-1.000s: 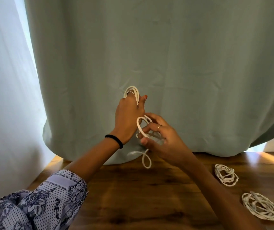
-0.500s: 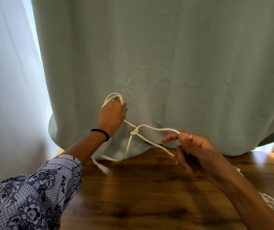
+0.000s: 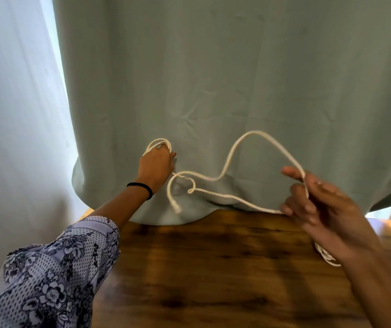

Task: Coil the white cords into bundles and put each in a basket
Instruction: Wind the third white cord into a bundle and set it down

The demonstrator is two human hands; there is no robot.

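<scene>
We note the left hand [image 3: 157, 165] gripping the coiled end of the white cord [image 3: 234, 144]. From it the cord runs rightward, slack and looped in the air above the table [image 3: 213, 268], to the right hand [image 3: 317, 202], which pinches it; no basket is visible.

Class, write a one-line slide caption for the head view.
Left hand grips coiled loops of thin white cord; right hand pinches its long loop.

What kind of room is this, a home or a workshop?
Most likely a home, by a window: a long green curtain with daylight at its edges hangs to a wooden floor or tabletop. No tools or benches show.
</scene>
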